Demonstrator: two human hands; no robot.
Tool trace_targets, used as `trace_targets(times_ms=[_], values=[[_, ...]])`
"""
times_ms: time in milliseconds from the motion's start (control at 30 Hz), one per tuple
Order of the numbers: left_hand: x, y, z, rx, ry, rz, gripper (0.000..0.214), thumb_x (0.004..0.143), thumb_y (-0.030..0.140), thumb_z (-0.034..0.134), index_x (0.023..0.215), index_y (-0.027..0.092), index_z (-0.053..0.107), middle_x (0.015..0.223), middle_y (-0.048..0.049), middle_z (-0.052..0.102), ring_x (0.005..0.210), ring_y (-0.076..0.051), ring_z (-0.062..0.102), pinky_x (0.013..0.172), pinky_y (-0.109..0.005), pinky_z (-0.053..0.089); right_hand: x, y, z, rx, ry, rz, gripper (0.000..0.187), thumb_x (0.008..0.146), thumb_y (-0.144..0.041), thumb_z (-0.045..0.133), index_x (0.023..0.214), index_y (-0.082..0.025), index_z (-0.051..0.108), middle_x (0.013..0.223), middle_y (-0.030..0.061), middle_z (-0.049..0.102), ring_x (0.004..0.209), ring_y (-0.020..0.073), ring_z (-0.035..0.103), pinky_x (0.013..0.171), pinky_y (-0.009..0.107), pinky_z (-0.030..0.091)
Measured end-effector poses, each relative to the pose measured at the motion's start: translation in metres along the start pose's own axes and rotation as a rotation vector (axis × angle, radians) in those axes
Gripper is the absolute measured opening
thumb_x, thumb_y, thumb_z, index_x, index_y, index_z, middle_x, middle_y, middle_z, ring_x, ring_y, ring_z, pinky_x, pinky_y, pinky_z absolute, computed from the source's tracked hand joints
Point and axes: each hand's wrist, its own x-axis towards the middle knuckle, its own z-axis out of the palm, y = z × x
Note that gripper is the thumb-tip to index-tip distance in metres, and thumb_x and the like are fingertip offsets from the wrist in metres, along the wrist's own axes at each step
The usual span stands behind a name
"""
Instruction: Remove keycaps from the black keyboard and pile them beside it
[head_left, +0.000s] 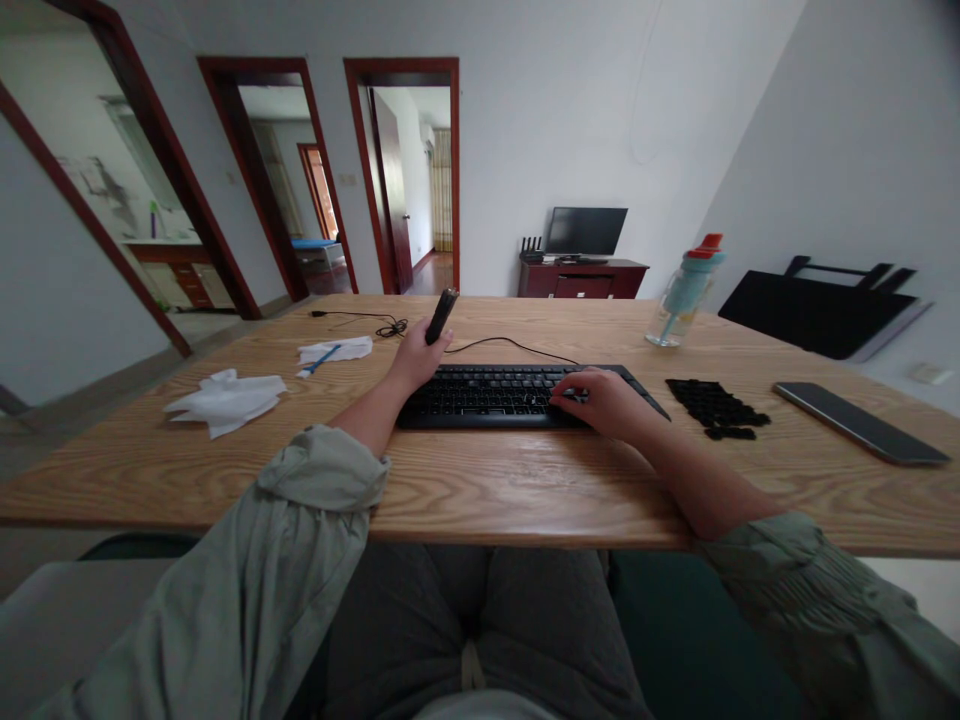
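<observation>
A black keyboard (480,400) lies on the wooden table, and part of its middle-right key area looks stripped of keycaps. My left hand (412,358) is closed round a short black stick-like thing (441,316), raised at the keyboard's far left corner; its exact kind is unclear. Over the right part of the keyboard, my right hand (600,400) has its thumb and fingers pinched together at the keys. Whatever may be between those fingertips is too small to make out. Loose black keycaps (716,402) lie in rows to the right.
White tissues (225,402) lie at left, with a blue-handled toothbrush (322,358) on a folded one (352,348). The keyboard's cable (517,343) runs behind it. A water bottle (679,300) stands at back right, and a dark phone (859,422) lies near the right edge.
</observation>
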Motion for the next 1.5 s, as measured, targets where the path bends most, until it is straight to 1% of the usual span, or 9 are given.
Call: trace_targets(times_ms=[133,433,633,867,1067,1167,1233,1367,1500], values=[[0.000,0.001,0.000,0.003,-0.008,-0.015,0.024,0.082,0.040,0.056,0.073,0.020,0.046,0.069,0.0009,0.046,0.067,-0.015,0.045,0.064,-0.029,0.037,0.001,-0.009,0.008,0.086,0.016,-0.024,0.018,0.087,-0.036,0.062,0.093,-0.024,0.074,0.089,0.0033,0.073,0.081,0.0185,0.066,0.076,0.030,0.050],[-0.001,0.003,0.000,-0.004,-0.021,-0.007,0.021,0.082,0.037,0.056,0.074,0.019,0.050,0.070,0.0006,0.048,0.069,-0.015,0.046,0.066,-0.029,0.038,0.003,-0.004,0.011,-0.036,-0.041,-0.037,0.018,0.087,-0.035,0.061,0.089,-0.023,0.074,0.089,0.0038,0.073,0.083,0.0204,0.065,0.077,0.032,0.047],[-0.001,0.003,0.000,-0.004,-0.031,-0.013,0.021,0.083,0.038,0.056,0.075,0.019,0.051,0.071,0.0005,0.051,0.070,-0.016,0.048,0.066,-0.029,0.038,0.003,-0.006,0.013,-0.020,-0.036,-0.069,0.015,0.086,-0.031,0.061,0.088,-0.022,0.072,0.088,0.0041,0.072,0.083,0.0197,0.064,0.077,0.031,0.047],[-0.002,0.006,-0.002,0.000,-0.043,-0.005,0.021,0.083,0.039,0.056,0.077,0.019,0.052,0.073,-0.0003,0.052,0.071,-0.016,0.049,0.067,-0.029,0.039,0.002,-0.010,0.016,0.010,0.002,-0.033,0.015,0.084,-0.032,0.062,0.092,-0.021,0.067,0.084,0.0032,0.070,0.078,0.0184,0.062,0.072,0.030,0.047],[-0.002,0.007,-0.002,0.024,-0.046,-0.003,0.022,0.083,0.039,0.056,0.077,0.018,0.052,0.073,-0.0006,0.052,0.072,-0.016,0.048,0.067,-0.029,0.039,0.007,-0.014,0.023,-0.006,0.054,-0.054,0.027,0.085,-0.036,0.062,0.106,-0.020,0.069,0.101,0.0069,0.069,0.091,0.0203,0.063,0.086,0.034,0.048],[-0.002,0.007,-0.002,0.015,-0.057,0.010,0.020,0.083,0.038,0.056,0.078,0.018,0.054,0.076,-0.0011,0.054,0.073,-0.017,0.049,0.068,-0.029,0.039,0.011,-0.017,0.025,-0.049,0.042,0.000,0.036,0.087,-0.043,0.059,0.111,-0.019,0.069,0.099,0.0084,0.068,0.088,0.0210,0.063,0.085,0.035,0.049],[-0.002,0.007,-0.002,0.012,-0.061,0.011,0.020,0.083,0.038,0.056,0.079,0.018,0.054,0.075,-0.0008,0.054,0.073,-0.017,0.049,0.068,-0.029,0.039,0.013,-0.018,0.026,-0.070,0.026,0.023,0.037,0.088,-0.048,0.058,0.107,-0.019,0.071,0.096,0.0089,0.068,0.086,0.0214,0.063,0.082,0.035,0.050],[-0.002,0.006,-0.001,0.021,-0.055,-0.007,0.021,0.083,0.039,0.056,0.078,0.018,0.054,0.073,0.0000,0.052,0.071,-0.016,0.049,0.066,-0.029,0.038,0.015,-0.017,0.027,-0.081,0.000,-0.024,0.033,0.092,-0.047,0.054,0.094,-0.020,0.073,0.094,0.0082,0.069,0.088,0.0211,0.063,0.083,0.033,0.049],[-0.002,0.007,-0.002,0.025,-0.054,-0.011,0.022,0.083,0.040,0.056,0.079,0.018,0.054,0.074,-0.0002,0.054,0.071,-0.016,0.049,0.067,-0.029,0.038,0.014,-0.015,0.027,-0.114,-0.010,-0.051,0.033,0.093,-0.046,0.052,0.092,-0.020,0.073,0.092,0.0073,0.068,0.086,0.0204,0.063,0.081,0.032,0.048]])
